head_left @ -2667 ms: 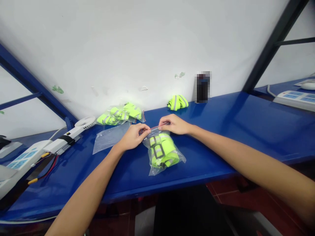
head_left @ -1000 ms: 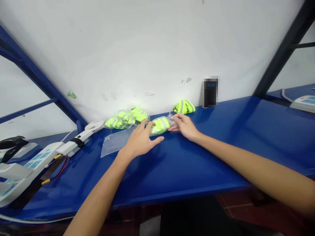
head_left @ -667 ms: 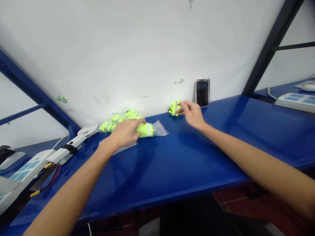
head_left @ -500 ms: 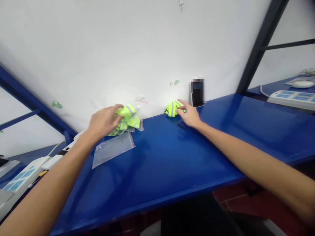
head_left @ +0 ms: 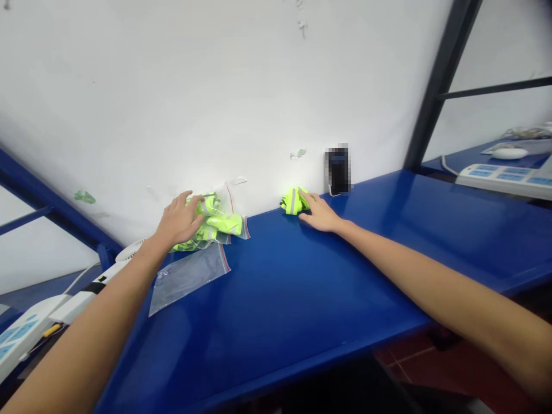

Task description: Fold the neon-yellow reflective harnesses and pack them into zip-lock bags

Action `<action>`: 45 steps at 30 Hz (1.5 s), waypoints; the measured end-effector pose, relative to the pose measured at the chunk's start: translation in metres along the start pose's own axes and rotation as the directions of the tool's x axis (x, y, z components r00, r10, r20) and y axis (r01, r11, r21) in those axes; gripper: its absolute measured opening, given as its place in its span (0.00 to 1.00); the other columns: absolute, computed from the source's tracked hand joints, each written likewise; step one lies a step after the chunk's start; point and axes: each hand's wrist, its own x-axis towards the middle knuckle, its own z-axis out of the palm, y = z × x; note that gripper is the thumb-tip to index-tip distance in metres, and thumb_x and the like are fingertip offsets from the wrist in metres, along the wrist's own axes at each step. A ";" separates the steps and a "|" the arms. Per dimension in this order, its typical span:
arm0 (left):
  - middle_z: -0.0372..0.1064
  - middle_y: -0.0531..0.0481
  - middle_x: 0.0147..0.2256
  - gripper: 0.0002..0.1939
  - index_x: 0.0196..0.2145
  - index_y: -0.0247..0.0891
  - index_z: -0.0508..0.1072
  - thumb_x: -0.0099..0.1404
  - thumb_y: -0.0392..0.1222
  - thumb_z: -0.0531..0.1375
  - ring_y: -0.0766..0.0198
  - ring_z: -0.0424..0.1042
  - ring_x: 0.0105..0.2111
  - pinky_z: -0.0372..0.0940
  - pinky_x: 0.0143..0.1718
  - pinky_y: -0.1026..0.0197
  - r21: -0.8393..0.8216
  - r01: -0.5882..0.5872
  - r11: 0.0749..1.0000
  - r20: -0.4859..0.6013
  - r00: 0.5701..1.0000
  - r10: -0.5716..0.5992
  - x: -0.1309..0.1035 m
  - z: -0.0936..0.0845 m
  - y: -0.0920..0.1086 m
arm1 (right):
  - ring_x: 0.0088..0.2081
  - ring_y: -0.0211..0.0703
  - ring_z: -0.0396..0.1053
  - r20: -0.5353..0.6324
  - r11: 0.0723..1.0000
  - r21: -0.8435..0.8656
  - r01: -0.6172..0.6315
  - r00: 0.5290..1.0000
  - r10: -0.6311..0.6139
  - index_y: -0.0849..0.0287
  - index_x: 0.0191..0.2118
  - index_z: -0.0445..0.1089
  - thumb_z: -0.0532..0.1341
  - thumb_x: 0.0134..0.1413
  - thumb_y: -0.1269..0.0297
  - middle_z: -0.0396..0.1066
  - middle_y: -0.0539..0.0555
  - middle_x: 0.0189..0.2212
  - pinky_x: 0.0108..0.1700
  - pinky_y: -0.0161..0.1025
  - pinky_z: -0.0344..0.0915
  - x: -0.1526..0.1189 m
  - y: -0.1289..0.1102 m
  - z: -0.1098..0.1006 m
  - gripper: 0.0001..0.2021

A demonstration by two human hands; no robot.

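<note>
My left hand (head_left: 179,219) rests over the left side of a pile of bright yellow-green reflective fabric bundles (head_left: 226,223) in clear zip bags. Its fingers and thumb are spread, and they hide part of the pile. One clear bag (head_left: 233,195) with a red zip line stands up against the wall behind the pile. Flat on the table in front lies a clear zip bag (head_left: 190,276) with nothing visible inside. My right hand (head_left: 321,214) touches the right side of a separate yellow-green bundle with a grey stripe (head_left: 293,201); its thumb and forefinger are apart.
A black phone-like device (head_left: 339,171), partly pixelated, leans on the white wall behind the blue table (head_left: 276,299). White power strips (head_left: 509,177) lie at the right and left (head_left: 26,330). Slanted metal frames (head_left: 442,86) rise at both sides.
My left hand has set the bagged bundle on the pile and its fingers have spread. My right hand has lowered onto the separate bundle, which stays in place. The view has shifted slightly.
</note>
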 end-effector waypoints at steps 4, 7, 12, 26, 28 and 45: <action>0.54 0.33 0.59 0.24 0.59 0.38 0.63 0.66 0.44 0.50 0.39 0.57 0.57 0.58 0.54 0.38 -0.025 0.005 1.000 -0.153 0.988 -0.009 -0.010 0.000 0.022 | 0.60 0.67 0.57 -0.011 0.999 -0.043 0.006 1.000 -0.006 0.59 0.66 0.54 0.56 0.58 0.55 0.56 0.66 0.56 0.59 0.58 0.59 0.000 -0.008 0.000 0.32; 0.60 0.36 0.54 0.19 0.52 0.38 0.69 0.66 0.39 0.50 0.44 0.59 0.54 0.56 0.53 0.41 -0.107 -0.071 0.992 -0.260 0.965 0.041 -0.021 0.011 0.056 | 0.61 0.66 0.56 -0.019 0.997 -0.064 0.034 0.999 -0.036 0.62 0.59 0.62 0.57 0.57 0.57 0.51 0.67 0.60 0.60 0.57 0.59 0.000 -0.011 0.002 0.25; 0.72 0.45 0.42 0.15 0.42 0.41 0.73 0.67 0.33 0.49 0.53 0.65 0.46 0.54 0.52 0.45 -0.300 -0.329 0.896 -0.160 0.943 0.292 -0.044 0.033 0.126 | 0.56 0.59 0.65 0.028 0.998 0.015 0.065 0.998 -0.065 0.59 0.58 0.58 0.59 0.56 0.57 0.51 0.63 0.63 0.54 0.52 0.65 -0.003 -0.010 0.001 0.25; 0.71 0.44 0.43 0.15 0.50 0.37 0.69 0.69 0.35 0.50 0.58 0.70 0.43 0.65 0.48 0.54 -0.671 -0.155 0.725 -0.225 0.974 0.000 -0.052 0.057 0.131 | 0.47 0.49 0.70 0.036 0.856 0.341 0.388 0.905 -0.424 0.56 0.53 0.66 0.58 0.59 0.62 0.72 0.57 0.48 0.51 0.47 0.65 -0.033 -0.062 0.001 0.17; 0.70 0.44 0.43 0.13 0.47 0.38 0.71 0.69 0.36 0.50 0.57 0.70 0.44 0.64 0.48 0.53 -0.651 -0.164 0.741 -0.234 0.972 0.010 -0.056 0.054 0.132 | 0.44 0.47 0.73 -0.031 0.865 0.405 0.296 0.950 -0.310 0.55 0.57 0.64 0.50 0.65 0.62 0.76 0.55 0.43 0.49 0.46 0.66 -0.037 -0.071 0.003 0.18; 0.59 0.41 0.59 0.32 0.63 0.44 0.57 0.64 0.50 0.59 0.50 0.63 0.58 0.61 0.58 0.48 -0.715 -0.188 0.673 -0.015 0.967 0.254 -0.068 0.037 0.134 | 0.54 0.53 0.65 0.209 0.813 0.320 0.487 0.801 -0.562 0.57 0.60 0.60 0.67 0.48 0.63 0.62 0.61 0.53 0.56 0.51 0.63 -0.044 -0.072 0.003 0.32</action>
